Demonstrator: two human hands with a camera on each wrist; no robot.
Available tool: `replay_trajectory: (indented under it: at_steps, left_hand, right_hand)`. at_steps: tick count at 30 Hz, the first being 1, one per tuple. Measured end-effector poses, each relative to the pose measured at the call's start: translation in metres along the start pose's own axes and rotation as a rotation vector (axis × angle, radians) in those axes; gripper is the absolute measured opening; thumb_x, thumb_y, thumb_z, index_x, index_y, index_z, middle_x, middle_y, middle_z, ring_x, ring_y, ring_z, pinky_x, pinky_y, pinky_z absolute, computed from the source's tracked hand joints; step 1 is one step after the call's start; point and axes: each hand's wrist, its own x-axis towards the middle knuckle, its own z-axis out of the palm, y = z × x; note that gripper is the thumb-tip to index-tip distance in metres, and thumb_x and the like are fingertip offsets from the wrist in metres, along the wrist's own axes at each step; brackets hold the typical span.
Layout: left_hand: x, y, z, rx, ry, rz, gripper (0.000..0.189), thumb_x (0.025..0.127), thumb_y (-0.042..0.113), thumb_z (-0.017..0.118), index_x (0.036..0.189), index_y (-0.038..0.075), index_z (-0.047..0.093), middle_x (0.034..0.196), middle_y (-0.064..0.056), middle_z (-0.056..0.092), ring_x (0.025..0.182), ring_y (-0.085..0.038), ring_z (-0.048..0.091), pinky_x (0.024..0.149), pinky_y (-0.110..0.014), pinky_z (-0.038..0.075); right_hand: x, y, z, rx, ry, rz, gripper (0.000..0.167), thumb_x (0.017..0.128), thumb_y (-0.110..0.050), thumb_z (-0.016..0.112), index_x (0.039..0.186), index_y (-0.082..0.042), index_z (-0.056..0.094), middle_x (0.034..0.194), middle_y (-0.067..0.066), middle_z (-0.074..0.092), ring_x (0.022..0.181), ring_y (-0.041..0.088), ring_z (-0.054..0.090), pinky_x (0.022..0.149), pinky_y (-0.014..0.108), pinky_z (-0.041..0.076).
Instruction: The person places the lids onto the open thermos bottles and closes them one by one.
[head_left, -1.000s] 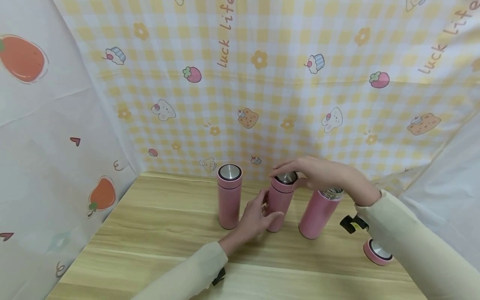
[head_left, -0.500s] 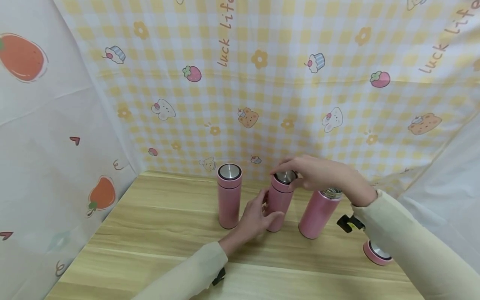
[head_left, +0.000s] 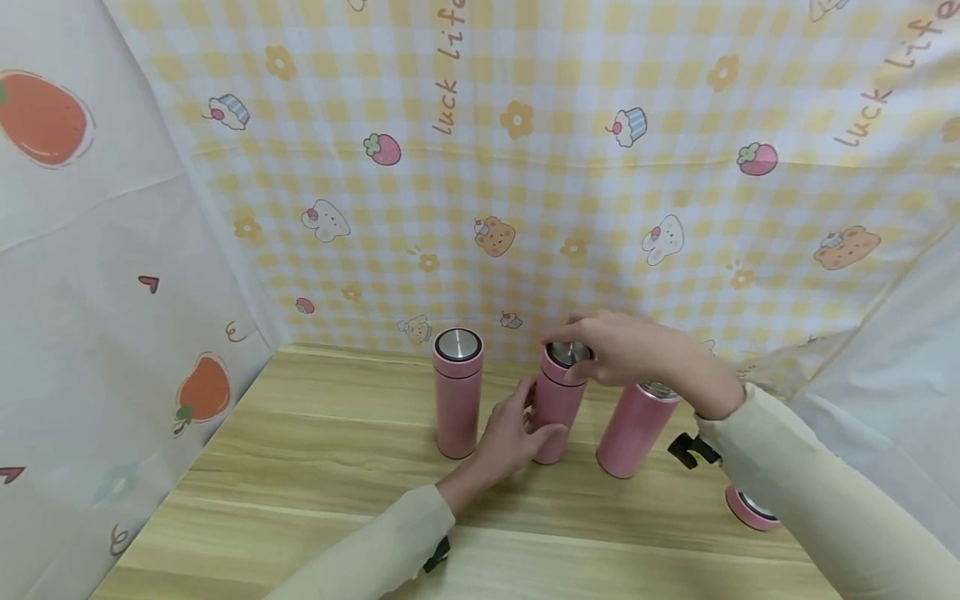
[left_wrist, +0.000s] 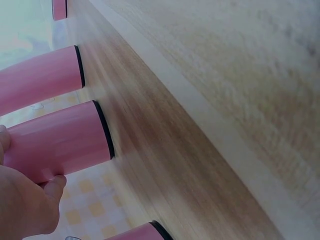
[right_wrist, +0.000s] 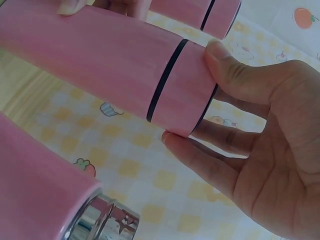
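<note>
Pinched between the thumb and fingers of the right hand (head_left: 630,348), the cap (right_wrist: 184,89) of the middle bottle (head_left: 557,408) shows no gap beneath it, while the left hand (head_left: 504,440) grips the body lower down. Over the last second the right thumb has slid leftward along the cap's near side; the bottle has stayed upright on the table (head_left: 300,467), between a capped bottle (head_left: 457,417) and an uncapped bottle (head_left: 636,433). That suggests a twist under way, though whether it loosens or tightens I cannot tell
</note>
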Motion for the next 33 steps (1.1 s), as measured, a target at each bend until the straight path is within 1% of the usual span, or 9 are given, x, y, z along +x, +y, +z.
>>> replay_trajectory:
  at_steps: [6,9,12,16,19,21,25,28,33]
  left_hand:
    - [0.000,-0.001,0.000,0.002,0.003,0.003,0.068,0.095,0.026,0.076,0.149,0.009,0.040,0.144,-0.009,0.054,0.132,-0.018,0.050,0.101,-0.037,0.049]
    - [0.000,-0.001,-0.001,0.003,0.001,0.001,0.068,0.095,0.026,0.076,0.149,0.009,0.040,0.144,-0.009,0.054,0.132,-0.018,0.050,0.101,-0.037,0.049]
    - [-0.001,0.000,-0.001,0.006,0.003,0.003,0.068,0.095,0.026,0.076,0.149,0.008,0.040,0.144,-0.010,0.054,0.131,-0.019,0.051,0.101,-0.038,0.049]
    - [-0.001,0.001,-0.001,0.005,0.000,-0.004,0.069,0.095,0.027,0.076,0.150,0.007,0.039,0.145,-0.011,0.053,0.132,-0.021,0.051,0.101,-0.038,0.049]
    - [-0.001,0.002,-0.001,0.007,-0.003,-0.014,0.069,0.095,0.027,0.076,0.150,0.007,0.039,0.146,-0.012,0.052,0.133,-0.021,0.050,0.102,-0.038,0.048]
    - [-0.001,0.001,-0.001,0.008,-0.002,-0.016,0.069,0.095,0.028,0.076,0.150,0.007,0.040,0.146,-0.012,0.052,0.133,-0.021,0.050,0.102,-0.038,0.048]
    - [-0.001,0.001,0.000,0.006,-0.002,-0.017,0.069,0.095,0.030,0.075,0.150,0.008,0.040,0.146,-0.011,0.052,0.132,-0.020,0.050,0.102,-0.037,0.048]
    - [-0.001,0.001,0.000,0.003,-0.004,-0.016,0.068,0.095,0.031,0.075,0.149,0.008,0.040,0.145,-0.010,0.053,0.132,-0.019,0.050,0.101,-0.037,0.048]
    - [-0.001,0.001,0.000,0.002,-0.003,-0.020,0.068,0.095,0.032,0.075,0.149,0.009,0.041,0.145,-0.009,0.053,0.131,-0.018,0.050,0.101,-0.037,0.049]
  right_hand:
    - [-0.002,0.003,0.005,0.005,0.047,-0.014,0.048,0.089,-0.017,0.082,0.134,-0.010,0.066,0.105,0.003,0.062,0.075,0.012,0.057,0.066,0.031,0.051]
    - [-0.006,0.007,0.009,0.030,0.071,-0.036,0.051,0.090,-0.020,0.081,0.137,-0.009,0.064,0.110,0.005,0.062,0.075,0.011,0.054,0.065,0.029,0.050]
    - [-0.009,0.009,0.011,0.061,0.078,-0.048,0.052,0.092,-0.021,0.079,0.140,-0.009,0.062,0.122,0.007,0.061,0.079,0.012,0.056,0.067,0.030,0.051]
    - [-0.012,0.009,0.010,0.085,0.055,-0.072,0.053,0.092,-0.007,0.077,0.142,-0.010,0.060,0.139,0.011,0.056,0.108,0.021,0.062,0.086,0.037,0.055]
    - [-0.013,0.008,0.008,0.104,0.016,-0.103,0.057,0.090,0.006,0.074,0.143,-0.010,0.059,0.149,0.014,0.049,0.132,0.031,0.051,0.100,0.044,0.049]
    - [-0.013,0.009,0.006,0.124,-0.013,-0.113,0.060,0.089,0.011,0.071,0.144,-0.009,0.058,0.152,0.015,0.045,0.137,0.033,0.045,0.103,0.046,0.047]
    - [-0.012,0.010,0.002,0.176,-0.050,-0.119,0.064,0.087,0.020,0.066,0.143,-0.008,0.058,0.151,0.014,0.047,0.138,0.031,0.044,0.104,0.045,0.046]
    - [-0.009,0.010,0.000,0.178,-0.052,-0.123,0.066,0.083,0.023,0.068,0.141,-0.008,0.061,0.146,0.011,0.053,0.133,0.029,0.049,0.102,0.043,0.048]
    - [-0.005,0.009,-0.003,0.132,-0.051,-0.114,0.062,0.081,0.013,0.078,0.137,-0.010,0.065,0.140,0.008,0.058,0.125,0.025,0.057,0.097,0.039,0.052]
